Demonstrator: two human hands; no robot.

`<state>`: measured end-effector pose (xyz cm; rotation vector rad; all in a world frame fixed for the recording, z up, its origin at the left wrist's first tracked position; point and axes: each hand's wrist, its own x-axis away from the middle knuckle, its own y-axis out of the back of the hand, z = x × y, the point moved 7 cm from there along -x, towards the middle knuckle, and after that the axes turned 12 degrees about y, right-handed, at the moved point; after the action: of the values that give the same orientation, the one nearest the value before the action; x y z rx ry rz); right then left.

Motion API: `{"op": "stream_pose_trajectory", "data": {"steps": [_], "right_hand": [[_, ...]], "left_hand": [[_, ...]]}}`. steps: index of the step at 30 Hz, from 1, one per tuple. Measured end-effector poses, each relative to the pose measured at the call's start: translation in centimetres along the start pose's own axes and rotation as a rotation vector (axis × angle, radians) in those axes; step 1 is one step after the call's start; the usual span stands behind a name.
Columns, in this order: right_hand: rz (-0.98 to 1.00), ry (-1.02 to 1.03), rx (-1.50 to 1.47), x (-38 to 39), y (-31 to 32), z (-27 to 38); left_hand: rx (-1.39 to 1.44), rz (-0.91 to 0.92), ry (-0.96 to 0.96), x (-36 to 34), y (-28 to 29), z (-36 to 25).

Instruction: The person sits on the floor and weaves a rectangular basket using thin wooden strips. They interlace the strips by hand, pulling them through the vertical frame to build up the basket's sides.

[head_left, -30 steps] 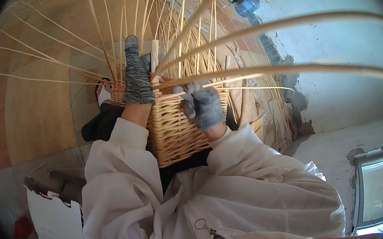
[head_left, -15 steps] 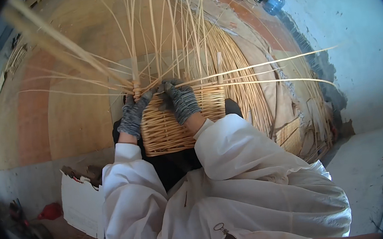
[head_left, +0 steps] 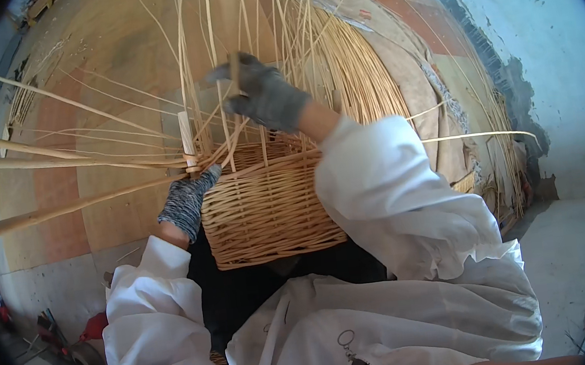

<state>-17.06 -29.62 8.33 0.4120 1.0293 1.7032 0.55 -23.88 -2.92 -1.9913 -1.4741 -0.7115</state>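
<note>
Wicker basket [head_left: 267,210]: center of the frame, loose rods rising from its rim.
Left hand [head_left: 190,200]: gray knit glove, grasping the basket's left corner beside a pale corner stake [head_left: 186,133].
Right hand [head_left: 267,97]: gray glove, above the rim, upper center, at a blurred rod [head_left: 229,27]; cannot tell whether clenched on it.
Rod bundle [head_left: 371,83]: upper right.

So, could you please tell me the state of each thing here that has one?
Wicker basket: unfinished, with loose rods
Left hand: gloved, touching the basket's left corner
Right hand: gloved, raised above the basket, grip unclear
Left corner post: upright
Rod bundle: lying flat
Jacket zip: partly open
</note>
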Motion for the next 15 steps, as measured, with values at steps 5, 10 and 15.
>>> {"op": "stream_pose_trajectory", "data": {"steps": [5, 10, 15], "right_hand": [[0.039, -0.055, 0.241, -6.5, -4.1, -3.4], [-0.261, -0.088, -0.115, -2.4, -2.4, -4.4], [-0.778, 0.367, -1.688, 11.2, -4.9, -4.5]], "left_hand": [[0.157, -0.089, -0.044, -1.1, -0.4, 0.0], [0.186, -0.076, 0.087, -1.9, -0.4, 0.5], [0.11, -0.132, 0.077, -2.0, 0.3, 0.8]]}}
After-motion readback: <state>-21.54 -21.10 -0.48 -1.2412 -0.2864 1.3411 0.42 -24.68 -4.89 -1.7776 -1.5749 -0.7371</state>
